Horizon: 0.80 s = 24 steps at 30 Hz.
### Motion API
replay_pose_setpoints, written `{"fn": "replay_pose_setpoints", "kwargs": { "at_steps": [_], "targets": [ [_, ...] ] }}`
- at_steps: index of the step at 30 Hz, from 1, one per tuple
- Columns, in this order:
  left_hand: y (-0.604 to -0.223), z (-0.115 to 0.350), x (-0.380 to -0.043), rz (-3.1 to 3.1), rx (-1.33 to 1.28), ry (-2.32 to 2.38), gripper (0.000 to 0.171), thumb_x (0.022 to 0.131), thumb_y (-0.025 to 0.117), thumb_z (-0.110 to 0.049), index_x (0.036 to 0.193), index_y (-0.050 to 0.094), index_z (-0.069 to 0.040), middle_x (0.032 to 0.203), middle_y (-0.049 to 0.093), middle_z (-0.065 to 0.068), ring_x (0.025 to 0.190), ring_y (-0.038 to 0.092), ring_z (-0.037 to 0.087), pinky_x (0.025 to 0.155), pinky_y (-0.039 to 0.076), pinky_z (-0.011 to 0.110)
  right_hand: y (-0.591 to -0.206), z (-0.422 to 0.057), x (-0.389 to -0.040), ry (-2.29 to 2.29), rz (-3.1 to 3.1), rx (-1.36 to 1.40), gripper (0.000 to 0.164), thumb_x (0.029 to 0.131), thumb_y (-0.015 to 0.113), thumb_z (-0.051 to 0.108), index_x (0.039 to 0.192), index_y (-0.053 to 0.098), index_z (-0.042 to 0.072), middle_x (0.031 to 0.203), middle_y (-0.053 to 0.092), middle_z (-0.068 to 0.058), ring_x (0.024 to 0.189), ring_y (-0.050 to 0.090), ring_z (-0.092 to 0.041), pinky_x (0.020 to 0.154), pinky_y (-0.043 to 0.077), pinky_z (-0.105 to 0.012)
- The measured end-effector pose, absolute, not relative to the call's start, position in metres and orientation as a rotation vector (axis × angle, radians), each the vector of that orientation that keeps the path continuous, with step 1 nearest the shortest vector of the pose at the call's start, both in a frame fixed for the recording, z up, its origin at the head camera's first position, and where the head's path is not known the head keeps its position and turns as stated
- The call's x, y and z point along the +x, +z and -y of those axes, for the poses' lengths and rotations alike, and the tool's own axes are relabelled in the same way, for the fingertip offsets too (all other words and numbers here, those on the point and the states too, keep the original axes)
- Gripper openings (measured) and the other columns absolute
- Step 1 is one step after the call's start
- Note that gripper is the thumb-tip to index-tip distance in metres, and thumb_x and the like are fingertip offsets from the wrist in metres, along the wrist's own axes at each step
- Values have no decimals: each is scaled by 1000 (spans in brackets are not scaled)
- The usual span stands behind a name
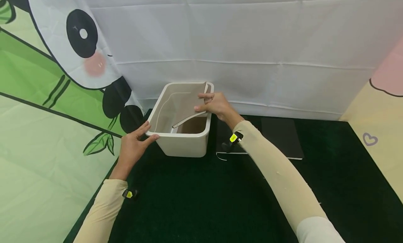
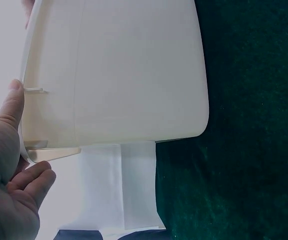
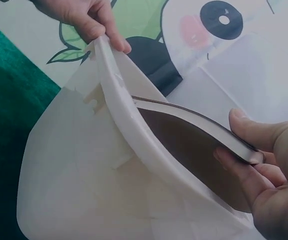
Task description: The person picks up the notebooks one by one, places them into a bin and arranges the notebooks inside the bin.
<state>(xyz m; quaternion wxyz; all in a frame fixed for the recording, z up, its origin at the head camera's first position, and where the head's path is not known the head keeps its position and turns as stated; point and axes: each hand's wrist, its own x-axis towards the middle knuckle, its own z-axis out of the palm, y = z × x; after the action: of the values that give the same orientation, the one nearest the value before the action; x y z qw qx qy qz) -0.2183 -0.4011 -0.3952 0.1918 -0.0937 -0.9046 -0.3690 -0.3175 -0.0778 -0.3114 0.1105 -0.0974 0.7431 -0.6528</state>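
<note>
A white plastic bin [image 1: 182, 145] stands near the back of the table, its top facing up. My left hand [image 1: 133, 146] holds its rim at the near left corner, thumb along the front side. In the right wrist view a notebook [image 3: 184, 142] with a grey-brown cover and pale page edges slants inside the bin's mouth, its edge bowed. My right hand [image 1: 217, 105] grips it over the bin's right side, thumb on one face and fingers on the other. The notebook's lower part is hidden inside the bin.
Right of the bin, black flat books [image 1: 280, 138] with white edges lie on the dark green tablecloth [image 1: 195, 197], partly under my right forearm. A white cloth wall [image 1: 239, 36] rises close behind the bin. A printed panda cloth [image 1: 63, 106] hangs at the left.
</note>
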Motion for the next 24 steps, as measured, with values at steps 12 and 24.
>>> {"fn": "replay_pose_setpoints", "kwargs": {
  "at_steps": [12, 24],
  "targets": [
    [-393, 401, -215, 2544, -259, -1047, 66, 89, 79, -40, 144, 58, -11, 151, 52, 5, 137, 51, 40, 107, 43, 63, -311, 97, -318, -1856, -2255, -297, 63, 79, 89, 6, 137, 65, 7, 65, 51, 4, 63, 42, -10, 76, 47, -31],
    [-397, 400, -217, 2515, -284, -1010, 64, 88, 81, -37, 143, 60, -10, 150, 54, 5, 132, 56, 36, 102, 50, 57, -315, 112, -320, -1740, -2327, -273, 63, 80, 89, 12, 138, 65, 8, 153, 52, -10, 129, 53, -19, 99, 52, -32]
  ]
}}
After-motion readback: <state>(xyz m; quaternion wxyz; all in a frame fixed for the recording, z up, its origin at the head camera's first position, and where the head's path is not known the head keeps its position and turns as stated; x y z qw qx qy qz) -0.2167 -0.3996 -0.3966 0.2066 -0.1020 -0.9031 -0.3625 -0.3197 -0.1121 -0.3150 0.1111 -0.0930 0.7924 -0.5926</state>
